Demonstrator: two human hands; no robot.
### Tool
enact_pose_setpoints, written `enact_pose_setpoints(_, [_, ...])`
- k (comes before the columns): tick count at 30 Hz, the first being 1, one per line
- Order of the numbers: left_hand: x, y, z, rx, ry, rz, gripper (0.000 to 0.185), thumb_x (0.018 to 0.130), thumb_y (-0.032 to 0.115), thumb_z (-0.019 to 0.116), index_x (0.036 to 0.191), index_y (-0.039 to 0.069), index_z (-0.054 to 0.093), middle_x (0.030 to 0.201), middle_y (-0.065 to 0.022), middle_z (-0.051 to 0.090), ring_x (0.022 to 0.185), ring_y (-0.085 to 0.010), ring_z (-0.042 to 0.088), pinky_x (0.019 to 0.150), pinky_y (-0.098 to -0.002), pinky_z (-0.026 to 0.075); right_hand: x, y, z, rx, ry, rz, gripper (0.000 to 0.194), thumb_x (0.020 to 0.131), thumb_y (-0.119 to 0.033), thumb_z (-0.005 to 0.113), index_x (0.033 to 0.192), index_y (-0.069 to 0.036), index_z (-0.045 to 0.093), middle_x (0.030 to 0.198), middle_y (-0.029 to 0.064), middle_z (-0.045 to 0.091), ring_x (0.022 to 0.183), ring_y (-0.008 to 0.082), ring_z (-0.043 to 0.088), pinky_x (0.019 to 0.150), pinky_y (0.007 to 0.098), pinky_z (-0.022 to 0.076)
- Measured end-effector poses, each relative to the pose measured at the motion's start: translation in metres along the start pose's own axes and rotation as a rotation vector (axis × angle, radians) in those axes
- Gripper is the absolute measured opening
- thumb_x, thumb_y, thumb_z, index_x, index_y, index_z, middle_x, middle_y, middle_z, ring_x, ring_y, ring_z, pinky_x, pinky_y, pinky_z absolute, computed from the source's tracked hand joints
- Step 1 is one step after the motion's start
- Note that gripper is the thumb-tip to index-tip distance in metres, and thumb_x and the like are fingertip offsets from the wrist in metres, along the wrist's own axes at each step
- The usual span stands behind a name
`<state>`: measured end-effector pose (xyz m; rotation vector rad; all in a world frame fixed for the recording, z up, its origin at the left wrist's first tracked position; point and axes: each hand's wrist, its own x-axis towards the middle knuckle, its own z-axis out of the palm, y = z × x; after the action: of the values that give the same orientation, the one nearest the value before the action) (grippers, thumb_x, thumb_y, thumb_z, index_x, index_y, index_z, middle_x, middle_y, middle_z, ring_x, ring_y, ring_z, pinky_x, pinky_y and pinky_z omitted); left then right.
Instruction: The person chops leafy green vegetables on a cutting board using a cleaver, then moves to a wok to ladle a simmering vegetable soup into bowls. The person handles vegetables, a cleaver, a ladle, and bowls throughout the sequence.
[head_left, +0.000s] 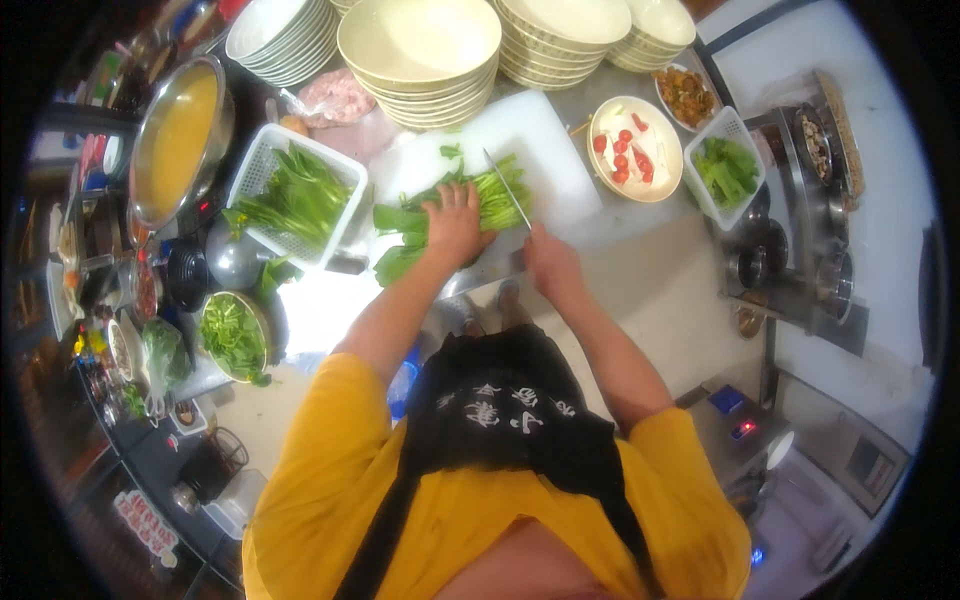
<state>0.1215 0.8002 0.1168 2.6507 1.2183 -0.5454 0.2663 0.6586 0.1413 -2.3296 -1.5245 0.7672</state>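
Observation:
A bunch of leafy green vegetables (405, 217) lies across a white cutting board (525, 127), leaves to the left and stems to the right. My left hand (456, 221) presses down on the bunch, fingers spread over it. In my right hand (553, 262) is the handle of a kitchen knife (508, 187); its blade crosses the stem end. A few cut leaf bits lie on the board beyond the bunch. Left of the board stands a white plastic basket (358, 187) filled with more long-stemmed greens (300, 195).
Stacked cream bowls (420, 45) and white plates (281, 45) line the back. At right are a bowl of cut red and white pieces (636, 148), a dish of brown food (685, 97) and a small basket of greens (725, 172). A steel pot of yellow liquid (180, 150) stands left.

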Motion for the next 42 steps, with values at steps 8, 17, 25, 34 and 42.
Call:
enact_pose_setpoints(8, [0.010,0.006,0.013,-0.130,0.089,-0.083,0.101,0.091,0.063,0.064,0.161,0.000,0.027,0.159,-0.0212,0.039,0.147,-0.0372,0.036,0.110,-0.0643,0.035,0.028,-0.009,-0.037,-0.038,-0.008,-0.047,0.025,0.102,-0.026,0.043,0.107,-0.005,0.054,0.098,0.0224,0.071,0.095,0.0422,0.069,0.078,0.0546,0.0526])
enact_pose_setpoints(17, [-0.007,0.008,0.020,-0.048,0.016,-0.128,0.105,0.089,0.059,0.067,0.161,-0.004,0.022,0.165,-0.0234,0.030,0.152,-0.0384,0.030,0.116,-0.0606,0.032,0.027,0.000,-0.008,-0.043,-0.185,-0.125,0.022,0.101,-0.024,0.052,0.114,-0.006,0.052,0.093,0.0235,0.069,0.089,0.0472,0.065,0.075,0.0574,0.0498])
enact_pose_setpoints(25, [-0.025,-0.001,0.003,-0.089,0.083,-0.202,0.117,0.084,0.068,0.069,0.161,-0.006,0.020,0.167,-0.0256,0.025,0.154,-0.0392,0.026,0.119,-0.0619,0.026,0.029,-0.013,-0.033,0.096,-0.029,-0.270,0.020,0.100,-0.023,0.053,0.111,-0.006,0.054,0.085,0.0239,0.068,0.080,0.0471,0.065,0.069,0.0581,0.0490])
enact_pose_setpoints(34, [-0.047,0.000,0.026,-0.147,0.048,-0.198,0.119,0.082,0.067,0.073,0.158,-0.010,0.023,0.165,-0.0321,0.022,0.154,-0.0453,0.021,0.120,-0.0621,0.025,0.041,-0.023,0.009,0.027,-0.265,-0.216,0.026,0.103,-0.026,0.049,0.118,-0.006,0.054,0.089,0.0242,0.069,0.084,0.0472,0.066,0.073,0.0573,0.0506])
enact_pose_setpoints(42, [-0.019,-0.006,0.067,-0.252,0.419,-0.125,0.060,0.084,0.016,0.067,0.138,-0.004,0.050,0.120,-0.0199,0.061,0.107,-0.0385,0.057,0.093,-0.0502,0.046,0.057,-0.010,-0.025,0.024,-0.121,-0.170,0.031,0.101,-0.031,0.057,0.120,-0.006,0.054,0.092,0.0235,0.070,0.087,0.0463,0.067,0.075,0.0566,0.0512])
